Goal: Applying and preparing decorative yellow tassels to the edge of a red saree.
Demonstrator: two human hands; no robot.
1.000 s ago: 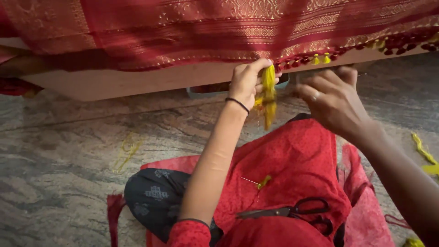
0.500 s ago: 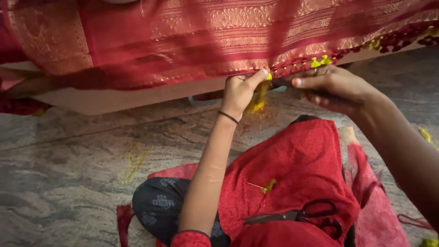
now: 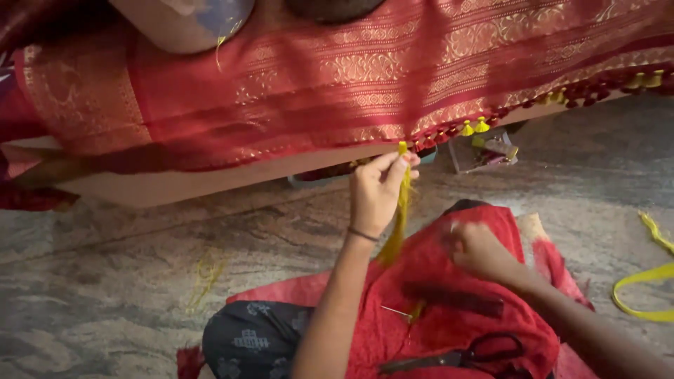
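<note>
A red saree with gold woven borders (image 3: 337, 91) hangs over a low wooden bench edge (image 3: 210, 184). Its lower hem carries red and yellow tassels (image 3: 474, 128). My left hand (image 3: 379, 193), with a thin dark bracelet at the wrist, pinches a bunch of yellow thread (image 3: 399, 224) right at the hem, and the strands hang down. My right hand (image 3: 481, 249) is blurred and rests low on the red cloth over my lap (image 3: 449, 330), its fingers curled. I cannot make out anything in it.
Black-handled scissors (image 3: 456, 358), a needle (image 3: 397, 312) and a dark narrow strip (image 3: 456, 300) lie on the lap cloth. A small clear box (image 3: 484, 151) sits under the bench. Yellow thread loops (image 3: 646, 281) lie on the stone floor at right; faint yellow strands (image 3: 207, 274) at left.
My right hand left the saree hem and dropped to my lap. My left hand stays at the hem with the yellow thread. The view tilted so more of the saree shows.
</note>
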